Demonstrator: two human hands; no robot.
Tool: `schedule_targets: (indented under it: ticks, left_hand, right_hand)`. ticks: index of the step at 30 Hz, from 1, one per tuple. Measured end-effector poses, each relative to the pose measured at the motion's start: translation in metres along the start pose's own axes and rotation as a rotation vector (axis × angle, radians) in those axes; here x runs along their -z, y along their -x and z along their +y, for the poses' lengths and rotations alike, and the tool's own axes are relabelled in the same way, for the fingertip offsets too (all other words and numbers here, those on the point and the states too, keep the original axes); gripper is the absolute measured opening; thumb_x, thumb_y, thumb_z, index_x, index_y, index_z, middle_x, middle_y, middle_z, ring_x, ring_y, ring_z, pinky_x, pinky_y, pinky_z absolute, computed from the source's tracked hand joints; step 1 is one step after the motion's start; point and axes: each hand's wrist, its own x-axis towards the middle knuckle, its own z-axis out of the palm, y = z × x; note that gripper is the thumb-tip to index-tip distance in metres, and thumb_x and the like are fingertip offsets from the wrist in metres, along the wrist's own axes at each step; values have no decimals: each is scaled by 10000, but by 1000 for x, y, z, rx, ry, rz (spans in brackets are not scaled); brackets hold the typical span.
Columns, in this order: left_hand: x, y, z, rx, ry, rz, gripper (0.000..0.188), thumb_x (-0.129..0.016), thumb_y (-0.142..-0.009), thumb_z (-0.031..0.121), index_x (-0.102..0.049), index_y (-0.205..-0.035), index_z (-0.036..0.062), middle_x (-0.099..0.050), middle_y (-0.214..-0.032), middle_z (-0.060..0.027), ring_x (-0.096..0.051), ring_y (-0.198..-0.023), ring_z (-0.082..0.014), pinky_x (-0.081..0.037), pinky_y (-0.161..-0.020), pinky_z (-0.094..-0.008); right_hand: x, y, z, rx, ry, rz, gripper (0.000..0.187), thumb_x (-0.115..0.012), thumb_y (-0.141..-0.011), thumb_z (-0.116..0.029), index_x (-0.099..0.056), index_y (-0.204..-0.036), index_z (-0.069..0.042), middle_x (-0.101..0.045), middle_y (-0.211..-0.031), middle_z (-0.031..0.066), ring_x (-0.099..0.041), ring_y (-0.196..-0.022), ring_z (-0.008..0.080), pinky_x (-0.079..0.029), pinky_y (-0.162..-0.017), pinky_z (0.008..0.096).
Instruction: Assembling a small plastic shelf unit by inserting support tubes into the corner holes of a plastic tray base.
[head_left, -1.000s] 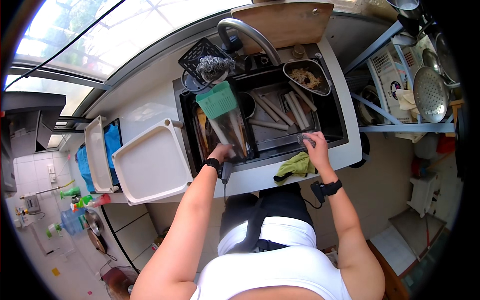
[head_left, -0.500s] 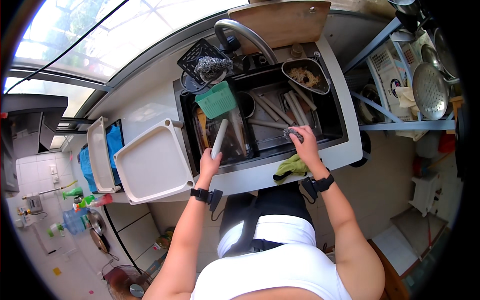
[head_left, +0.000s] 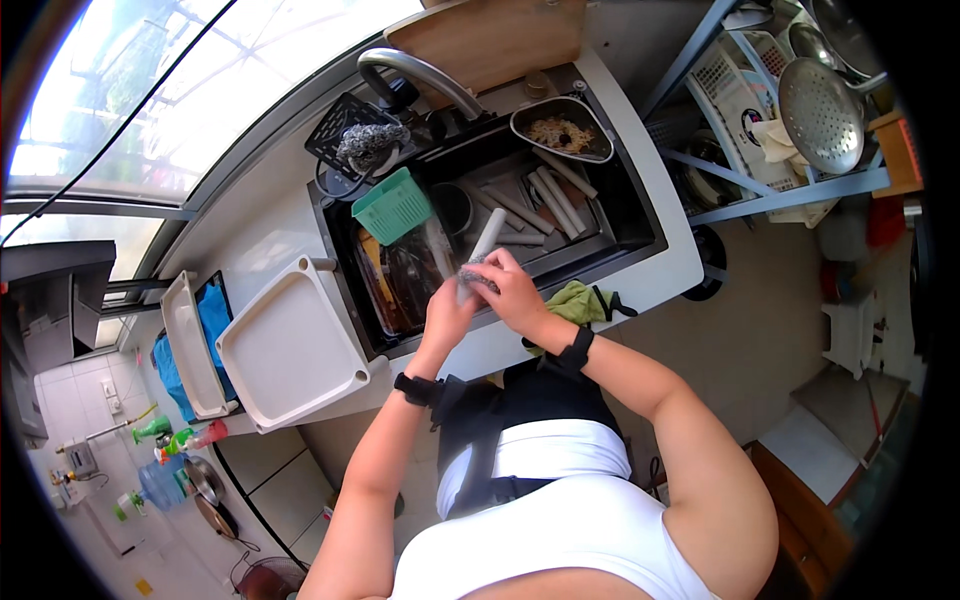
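Observation:
Over the near side of the black sink (head_left: 648, 240), my left hand (head_left: 447, 315) is closed round the lower end of a pale grey tube (head_left: 488, 234), which tilts up and away. My right hand (head_left: 515, 295) pinches a steel wool scrubber (head_left: 474, 276) and presses it to the tube just above my left fingers. Several similar tubes (head_left: 562, 200) lie in the sink's right part. Left of the held tube, a green plastic basket (head_left: 395, 208) rests above the left part, where brownish flat items (head_left: 392, 285) lie, partly hidden.
A corner strainer (head_left: 562, 132) with food scraps hangs at the sink's far right. The curved faucet (head_left: 430, 68) stands behind, near another steel wool scrubber (head_left: 370, 143). A white tray-like shelf (head_left: 292, 345) leans at left. A green cloth (head_left: 575, 304) lies on the front edge.
My right hand has moved left with the scrubber, from over the sink's right part onto the tube. My left hand has brought the tube toward it. The view has turned slightly.

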Motion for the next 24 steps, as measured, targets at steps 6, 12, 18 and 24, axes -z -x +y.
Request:
schedule_targets:
  ticks: [6,12,18,24]
  left_hand:
    - [-11,4,9,-41,-52,-44,332,-674,-840,171,-587,-1088,-31,-654,-959,-237,-651,-907,-373,-504,-783,-401]
    - [-15,2,5,-57,-33,-60,370,-692,-844,194,-579,-1114,-33,-650,-975,-245,-641,-922,-391,-502,-791,-407]
    - [-13,-1,-3,-67,-120,-88,338,-679,-859,185,-578,-1094,-35,-649,-952,-238,-641,-896,-393,-501,-767,-408]
    - [-13,6,4,-76,-94,-85,350,-673,-866,181,-567,-1133,-19,-649,-938,-226,-647,-866,-360,-499,-751,-404]
  right_hand:
    - [25,-25,37,-62,188,243,190,-658,-855,-120,-704,-1023,-44,-553,-931,129,-591,-853,312,-490,-751,382]
    - [8,0,26,-13,17,143,192,-651,-864,-125,-704,-1041,-72,-555,-965,137,-590,-880,321,-486,-778,393]
    - [-6,9,24,-2,46,125,183,-620,-869,-84,-682,-1028,-18,-558,-984,144,-579,-894,343,-487,-786,411]
    - [25,-28,48,-117,44,303,171,-605,-869,-53,-681,-1013,-2,-567,-1003,161,-598,-900,344,-491,-783,408]
